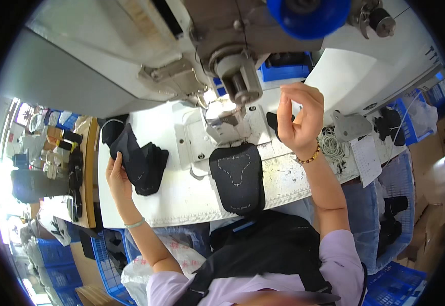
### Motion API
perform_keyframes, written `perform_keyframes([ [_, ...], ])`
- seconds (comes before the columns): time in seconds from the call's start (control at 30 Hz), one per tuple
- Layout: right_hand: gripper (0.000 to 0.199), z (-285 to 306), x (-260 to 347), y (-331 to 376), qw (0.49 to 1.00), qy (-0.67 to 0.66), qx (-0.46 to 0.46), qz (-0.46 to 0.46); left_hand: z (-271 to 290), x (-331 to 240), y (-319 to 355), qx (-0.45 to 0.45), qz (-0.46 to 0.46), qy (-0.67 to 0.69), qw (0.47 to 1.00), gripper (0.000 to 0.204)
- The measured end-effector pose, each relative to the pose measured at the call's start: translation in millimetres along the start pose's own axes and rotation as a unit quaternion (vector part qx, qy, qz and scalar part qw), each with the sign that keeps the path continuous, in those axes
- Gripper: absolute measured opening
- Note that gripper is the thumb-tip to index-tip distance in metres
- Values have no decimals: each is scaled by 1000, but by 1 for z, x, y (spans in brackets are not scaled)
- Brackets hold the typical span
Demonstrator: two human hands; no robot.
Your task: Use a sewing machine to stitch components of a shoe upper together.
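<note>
My left hand (117, 176) rests at the left edge of the white sewing table (181, 204) and grips a black fabric piece (130, 153) on top of a stack of similar black pieces (148, 166). In the middle, under the sewing machine head (232, 76), lies a black padded piece with pale stitching (236, 176), touched by neither hand. My right hand (299, 117) is raised above the table to the right of the needle area, thumb and fingers pinched together; whether a thread is between them I cannot tell. A small black piece (272, 122) lies just left of it.
A coil of white cord (329, 145) and a paper sheet (367, 158) sit at the table's right. Blue plastic crates (401, 178) stand on both sides, with black pieces in some. A wooden bench with dark items (79, 173) lies to the left.
</note>
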State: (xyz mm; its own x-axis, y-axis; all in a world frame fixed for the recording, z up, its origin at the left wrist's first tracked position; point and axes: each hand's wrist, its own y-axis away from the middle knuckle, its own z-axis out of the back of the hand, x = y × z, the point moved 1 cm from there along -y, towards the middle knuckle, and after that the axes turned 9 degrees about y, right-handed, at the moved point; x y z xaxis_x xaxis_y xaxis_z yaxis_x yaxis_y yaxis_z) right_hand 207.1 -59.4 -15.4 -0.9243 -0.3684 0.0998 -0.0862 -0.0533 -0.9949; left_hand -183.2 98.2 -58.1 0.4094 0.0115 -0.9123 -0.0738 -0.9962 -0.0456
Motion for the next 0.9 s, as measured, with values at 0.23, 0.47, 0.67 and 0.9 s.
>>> perform_keyframes([
  [0.23,25,12,-2,-7,998,50,-17,23,6,14,0,-42,-31,-387,920,24],
  [0.47,16,43,-5,10,963,49,150,-217,-2,17,18,-140,-140,-550,811,77],
  [0.67,25,42,-7,57,869,70,432,-229,-38,26,48,-63,-110,-669,733,92],
  [0.9,24,35,-8,70,857,114,449,-226,-24,25,42,-8,-82,-656,750,81],
])
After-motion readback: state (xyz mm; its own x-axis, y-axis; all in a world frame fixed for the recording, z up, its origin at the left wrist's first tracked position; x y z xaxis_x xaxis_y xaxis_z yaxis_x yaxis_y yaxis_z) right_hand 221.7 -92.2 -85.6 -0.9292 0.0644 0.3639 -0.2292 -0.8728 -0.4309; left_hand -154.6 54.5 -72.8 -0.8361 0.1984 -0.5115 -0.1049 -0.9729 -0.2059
